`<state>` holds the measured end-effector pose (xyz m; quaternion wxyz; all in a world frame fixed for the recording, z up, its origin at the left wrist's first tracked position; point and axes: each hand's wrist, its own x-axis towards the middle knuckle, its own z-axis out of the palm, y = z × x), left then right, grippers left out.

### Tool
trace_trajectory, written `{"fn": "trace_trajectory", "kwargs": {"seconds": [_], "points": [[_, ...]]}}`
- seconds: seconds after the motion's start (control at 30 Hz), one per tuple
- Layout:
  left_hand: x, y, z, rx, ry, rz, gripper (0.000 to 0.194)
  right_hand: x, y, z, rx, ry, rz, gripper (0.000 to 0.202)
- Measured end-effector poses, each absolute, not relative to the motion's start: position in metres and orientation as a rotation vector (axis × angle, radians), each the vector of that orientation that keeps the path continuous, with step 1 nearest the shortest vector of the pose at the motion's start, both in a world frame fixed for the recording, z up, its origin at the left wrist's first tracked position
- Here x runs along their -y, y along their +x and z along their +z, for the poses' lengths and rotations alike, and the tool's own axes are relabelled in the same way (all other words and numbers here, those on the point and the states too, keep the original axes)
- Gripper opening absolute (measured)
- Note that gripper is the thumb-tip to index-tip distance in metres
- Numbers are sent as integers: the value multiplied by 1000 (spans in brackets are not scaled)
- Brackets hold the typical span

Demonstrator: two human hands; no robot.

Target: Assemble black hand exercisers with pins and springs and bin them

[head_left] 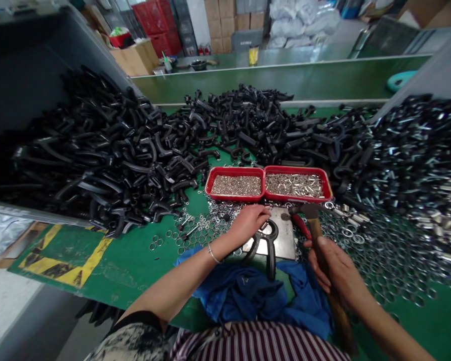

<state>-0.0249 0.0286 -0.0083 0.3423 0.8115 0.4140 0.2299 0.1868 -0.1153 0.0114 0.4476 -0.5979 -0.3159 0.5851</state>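
Note:
My right hand (pixel 334 265) is wrapped round the wooden handle of a hammer (pixel 314 223), its dark head raised just right of a metal plate (pixel 285 235). On that plate lies a black tool-like part (pixel 271 245) with a ring-shaped top and two legs pointing toward me. My left hand (pixel 250 220) is over the plate's upper left, fingers pinched together at the ring of the black part. What sits between those fingertips is too small to make out. A red-handled tool (pixel 301 225) lies beside the hammer head, partly hidden.
Two red trays (pixel 235 198) of small metal pins stand behind the plate. Black curved handles (pixel 135 155) are heaped left and behind. Metal rings (pixel 376 250) and shiny sleeves (pixel 443 210) spread at right. Blue cloth (pixel 244 291) lies at the table's near edge.

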Motion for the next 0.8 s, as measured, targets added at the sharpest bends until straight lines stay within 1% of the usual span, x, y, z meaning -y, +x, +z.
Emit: {"fn": "trace_trajectory", "kwargs": {"seconds": [0.2, 0.4, 0.53, 0.67, 0.73, 0.8], "points": [[-24, -30, -7, -1075, 2027, 602, 10, 119, 190, 12, 816, -1485, 1443, 41], [-21, -27, -4, -1129, 2139, 537, 12, 119, 189, 11, 819, -1478, 1455, 40], [-16, -25, -6, -1146, 2483, 416, 18, 122, 189, 16, 870, -1514, 1463, 40], [-14, -27, -9, -945, 2962, 244, 22, 120, 193, 25, 1046, -1575, 1419, 37], [-16, -28, -11, -860, 3030, 211, 23, 115, 198, 30, 1206, -1613, 1399, 36], [-17, -29, -11, -883, 2993, 241, 24, 108, 204, 36, 1413, -1672, 1357, 39]]}}
